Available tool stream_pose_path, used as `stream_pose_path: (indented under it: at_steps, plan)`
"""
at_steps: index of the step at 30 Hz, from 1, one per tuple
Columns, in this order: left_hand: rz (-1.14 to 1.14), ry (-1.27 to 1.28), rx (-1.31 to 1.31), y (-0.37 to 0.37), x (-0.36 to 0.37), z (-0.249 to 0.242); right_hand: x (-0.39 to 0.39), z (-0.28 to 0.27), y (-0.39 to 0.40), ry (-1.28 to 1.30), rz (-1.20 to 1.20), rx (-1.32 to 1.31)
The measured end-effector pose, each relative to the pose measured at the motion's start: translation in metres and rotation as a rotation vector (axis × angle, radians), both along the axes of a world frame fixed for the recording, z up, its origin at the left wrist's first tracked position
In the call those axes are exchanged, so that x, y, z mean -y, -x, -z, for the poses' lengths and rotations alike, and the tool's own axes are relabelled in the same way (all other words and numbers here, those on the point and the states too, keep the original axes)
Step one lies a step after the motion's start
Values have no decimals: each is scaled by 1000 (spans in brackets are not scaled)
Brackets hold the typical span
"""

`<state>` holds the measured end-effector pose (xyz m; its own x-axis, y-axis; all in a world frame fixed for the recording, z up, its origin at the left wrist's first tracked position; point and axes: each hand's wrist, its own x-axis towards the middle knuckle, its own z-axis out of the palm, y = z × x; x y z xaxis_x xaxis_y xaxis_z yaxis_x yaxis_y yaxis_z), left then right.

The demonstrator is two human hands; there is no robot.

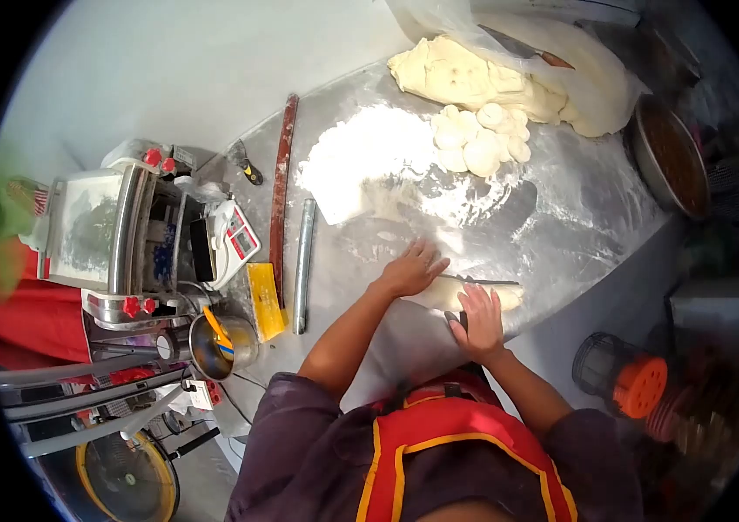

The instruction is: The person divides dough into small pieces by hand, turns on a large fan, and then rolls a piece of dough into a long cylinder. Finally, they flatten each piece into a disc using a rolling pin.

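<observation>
My left hand (416,267) lies flat on the metal table with its fingers spread, beside the left end of a flattened strip of dough (510,297). On the dough rests my right hand (480,320), fingers stretched out and nothing gripped. A thin dark rod or edge (502,281) runs along the far side of the strip. By my right thumb is a small dark thing (455,320) that I cannot make out. Farther up the table, several round dough pieces (481,143) are heaped beside a large mass of dough (465,74), partly under plastic sheeting.
White flour (369,152) covers the table's middle. To the left lie a reddish-brown stick (284,174), a metal rod (304,261) and a yellow scraper (266,300). A scale (235,244), a metal pot (235,344) and a roller machine (95,222) stand beyond. A brown-filled bowl (678,161) sits right.
</observation>
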<state>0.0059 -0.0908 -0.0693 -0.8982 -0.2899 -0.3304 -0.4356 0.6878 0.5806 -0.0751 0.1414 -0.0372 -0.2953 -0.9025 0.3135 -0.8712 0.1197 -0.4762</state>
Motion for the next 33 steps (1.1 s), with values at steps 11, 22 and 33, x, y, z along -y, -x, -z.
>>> stream_pose_path:
  at_steps: [11, 22, 33]
  plan:
    - [316, 191, -353, 68, -27, -2, 1, -10, 11, 8, 16, 289]
    - [-312, 519, -228, 0, -84, -12, 61, 17, 31, -196, 171, -38]
    - [-617, 736, -329, 91, -3, -3, 156, 17, 105, -248, 262, -142]
